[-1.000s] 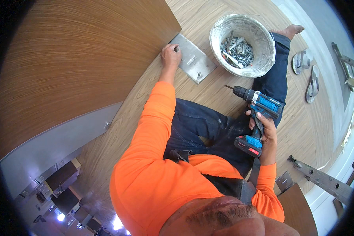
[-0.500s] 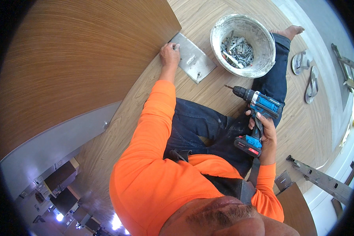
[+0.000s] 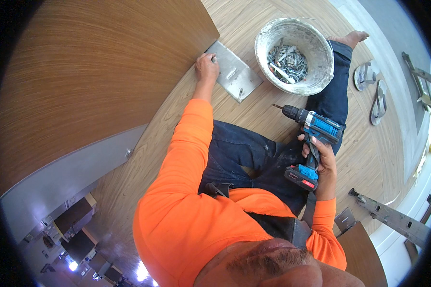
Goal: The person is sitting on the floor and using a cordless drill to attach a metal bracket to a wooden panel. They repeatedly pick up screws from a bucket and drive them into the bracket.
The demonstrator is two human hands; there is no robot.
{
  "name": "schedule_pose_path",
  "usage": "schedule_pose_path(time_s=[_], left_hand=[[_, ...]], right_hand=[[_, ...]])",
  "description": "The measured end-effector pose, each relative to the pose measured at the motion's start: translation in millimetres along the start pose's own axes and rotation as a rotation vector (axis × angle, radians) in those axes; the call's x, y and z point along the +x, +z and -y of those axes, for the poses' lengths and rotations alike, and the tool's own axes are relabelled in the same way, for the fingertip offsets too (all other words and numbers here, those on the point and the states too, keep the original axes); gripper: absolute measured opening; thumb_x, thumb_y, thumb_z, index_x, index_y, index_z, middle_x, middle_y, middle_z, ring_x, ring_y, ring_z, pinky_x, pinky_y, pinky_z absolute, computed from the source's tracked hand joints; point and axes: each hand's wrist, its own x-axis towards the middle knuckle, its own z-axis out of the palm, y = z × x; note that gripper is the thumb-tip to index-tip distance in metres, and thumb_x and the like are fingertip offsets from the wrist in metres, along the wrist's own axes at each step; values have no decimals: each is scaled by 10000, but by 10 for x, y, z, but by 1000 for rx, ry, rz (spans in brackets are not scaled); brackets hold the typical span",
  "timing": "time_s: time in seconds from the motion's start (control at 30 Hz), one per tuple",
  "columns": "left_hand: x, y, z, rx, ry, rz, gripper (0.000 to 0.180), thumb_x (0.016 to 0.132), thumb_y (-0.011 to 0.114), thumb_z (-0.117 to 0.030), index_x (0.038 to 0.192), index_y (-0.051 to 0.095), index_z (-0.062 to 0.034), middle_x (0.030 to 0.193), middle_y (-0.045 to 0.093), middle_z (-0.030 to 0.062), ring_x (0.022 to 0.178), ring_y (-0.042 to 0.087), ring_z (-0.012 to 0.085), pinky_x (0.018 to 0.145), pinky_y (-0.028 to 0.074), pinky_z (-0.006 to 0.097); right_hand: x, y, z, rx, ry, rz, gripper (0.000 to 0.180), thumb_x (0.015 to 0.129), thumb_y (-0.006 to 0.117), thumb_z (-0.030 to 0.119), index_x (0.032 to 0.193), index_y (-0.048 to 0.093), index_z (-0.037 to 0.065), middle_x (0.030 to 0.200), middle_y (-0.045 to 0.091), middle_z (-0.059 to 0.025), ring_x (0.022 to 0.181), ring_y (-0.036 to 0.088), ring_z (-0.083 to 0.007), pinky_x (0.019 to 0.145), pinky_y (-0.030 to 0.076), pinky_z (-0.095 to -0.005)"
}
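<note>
My left hand (image 3: 207,68) rests at the near-left edge of a flat metal plate (image 3: 232,71) lying against the base of a brown wood panel (image 3: 105,71). Its fingers are closed around a small grey stub, apparently a bolt (image 3: 213,60); the rest of it is hidden. Another bolt (image 3: 241,91) stands up from the plate's right corner. In my right hand (image 3: 324,155) is a blue and black cordless drill (image 3: 321,126), gripped by its handle above my thigh. The drill's bit points left, apart from the plate.
A whitish, stained bucket (image 3: 321,67) of screws and bolts stands between the plate and my outstretched leg. Flip-flops (image 3: 379,103) lie on the wood floor beyond that leg. A metal ladder part (image 3: 392,220) extends at the lower right. A grey strip (image 3: 76,162) edges the panel.
My left fingers have shifted slightly on the stub, and more of its end shows. The drill and my right hand stay in nearly the same place.
</note>
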Motion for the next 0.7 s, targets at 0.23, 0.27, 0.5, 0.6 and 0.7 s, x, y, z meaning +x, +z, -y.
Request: schedule_pose_path(time_s=[0.23,0.27,0.5,0.6,0.7], left_hand=[[0,-21,-32,-16,22,-1,161,859,697,-138,989,778,-88,1056,735,119,1010,676,332,920,528,425],[1,-19,-33,-28,23,-4,161,856,698,-139,986,778,-88,1051,736,120,1003,678,333,917,531,425],[1,-27,-42,-25,39,-76,178,866,707,-179,980,779,-64,988,737,186,930,700,376,825,549,443],[4,-66,-73,1,37,-64,186,877,704,-184,998,774,-61,1002,737,189,940,700,379,831,550,443],[-3,-95,-134,-50,12,-55,187,875,702,-165,1012,769,-56,1025,736,191,961,700,375,849,550,438]], right_hand=[[-2,3,6,-33,3,-19,450,920,731,163,1290,551,-19,1053,715,-165,689,647,-175,594,546,-312],[2,0,3,-35,3,-23,450,918,732,165,1287,552,-20,1053,715,-164,687,646,-175,593,545,-312],[20,-6,-2,-43,17,-30,470,899,751,178,1277,555,-23,1037,716,-162,657,643,-177,580,543,-313],[16,13,1,-41,12,-29,475,898,753,178,1278,553,-23,1031,716,-163,655,644,-176,577,544,-315],[17,18,6,-41,10,-29,477,898,751,174,1282,551,-24,1030,715,-166,658,645,-177,577,544,-315]])
